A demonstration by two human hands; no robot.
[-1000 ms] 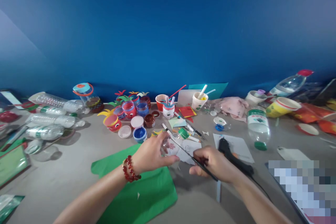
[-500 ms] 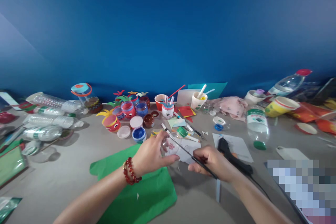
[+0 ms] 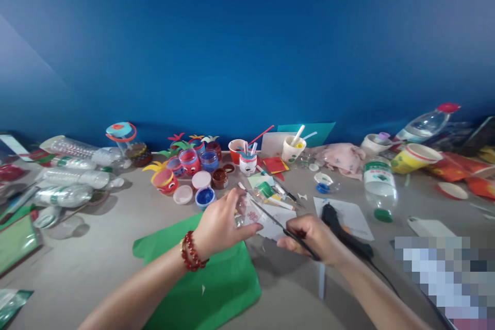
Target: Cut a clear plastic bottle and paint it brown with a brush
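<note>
My left hand, with red bead bracelets on its wrist, curls around a clear plastic bottle piece. Its far end shows a green cap. In my right hand is a pair of dark scissors, seen nearly edge-on. The thin blade points up and left, alongside the plastic near my left fingers. Whether the blade touches the plastic, I cannot tell. Behind them lies white paper with drawn lines. A red flower mark shows near my left thumb; its surface is unclear.
A green sheet lies under my left forearm. Beside my right hand rests a black glue gun with its cord. Paint pots and painted cups stand behind. Several plastic bottles lie at left; another bottle stands at right.
The green-capped end has shifted slightly left and up, and the plastic piece looks turned in my left hand. The scissors and both hands stay almost in place.
</note>
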